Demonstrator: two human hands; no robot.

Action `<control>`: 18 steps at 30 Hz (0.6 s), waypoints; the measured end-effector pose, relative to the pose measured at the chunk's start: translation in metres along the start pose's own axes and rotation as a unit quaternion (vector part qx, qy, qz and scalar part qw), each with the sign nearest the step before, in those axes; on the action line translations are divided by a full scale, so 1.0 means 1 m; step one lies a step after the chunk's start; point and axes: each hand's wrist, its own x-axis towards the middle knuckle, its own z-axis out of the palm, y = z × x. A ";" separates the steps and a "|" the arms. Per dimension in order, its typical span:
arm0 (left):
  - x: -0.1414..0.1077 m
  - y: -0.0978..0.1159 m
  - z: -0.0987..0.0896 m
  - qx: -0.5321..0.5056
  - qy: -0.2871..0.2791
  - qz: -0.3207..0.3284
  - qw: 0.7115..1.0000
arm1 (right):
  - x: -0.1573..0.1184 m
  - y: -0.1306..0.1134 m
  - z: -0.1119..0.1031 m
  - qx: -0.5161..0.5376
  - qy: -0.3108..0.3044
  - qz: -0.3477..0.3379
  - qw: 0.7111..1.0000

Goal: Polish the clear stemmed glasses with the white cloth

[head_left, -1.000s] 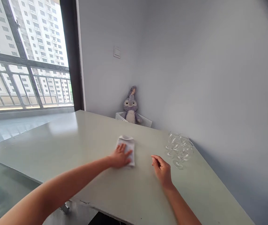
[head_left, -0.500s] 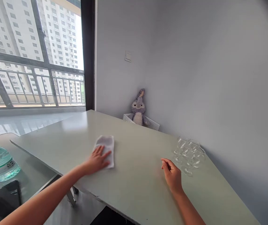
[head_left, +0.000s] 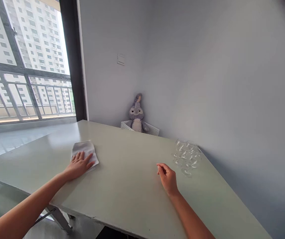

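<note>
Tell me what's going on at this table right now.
A person's left hand lies flat, fingers spread, on a folded white cloth on the pale green, smooth-topped table. The right hand is loosely curled above or on the tabletop, with no object visible in it. To its right, a cluster of clear, stemmed glasses stands near the wall. A grey plush rabbit sits in a white perforated basket beyond the table's far edge.

white cloth (head_left: 84,147) lies flat on pale table (head_left: 122,186).
</note>
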 end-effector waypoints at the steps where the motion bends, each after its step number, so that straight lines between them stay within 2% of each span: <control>1: -0.001 0.027 0.013 0.001 -0.019 0.058 0.998 | 0.000 0.001 0.000 0.002 0.002 0.000 1.000; 4: -0.011 0.109 0.039 0.008 -0.086 0.220 0.972 | 0.001 0.002 -0.003 0.019 0.022 0.010 1.000; 7: -0.027 0.178 0.043 -0.015 -0.166 0.347 0.923 | 0.007 0.003 -0.009 0.069 0.066 0.063 0.993; 9: -0.035 0.213 0.038 -0.043 -0.212 0.401 0.890 | 0.015 0.005 -0.019 0.123 0.136 0.113 0.977; 10: -0.036 0.226 0.035 -0.061 -0.233 0.422 0.874 | 0.019 0.007 -0.026 0.152 0.194 0.136 0.959; 12: -0.034 0.248 0.027 -0.107 -0.271 0.448 0.845 | 0.029 0.015 -0.046 0.199 0.327 0.175 0.907; 14: -0.027 0.265 0.021 -0.156 -0.307 0.449 0.825 | 0.036 0.026 -0.067 0.218 0.424 0.207 0.854; 16: -0.018 0.278 0.020 -0.192 -0.327 0.424 0.823 | 0.040 0.039 -0.085 0.220 0.455 0.239 0.829; 18: -0.011 0.289 0.025 -0.202 -0.310 0.385 0.846 | 0.040 0.050 -0.094 0.221 0.446 0.273 0.823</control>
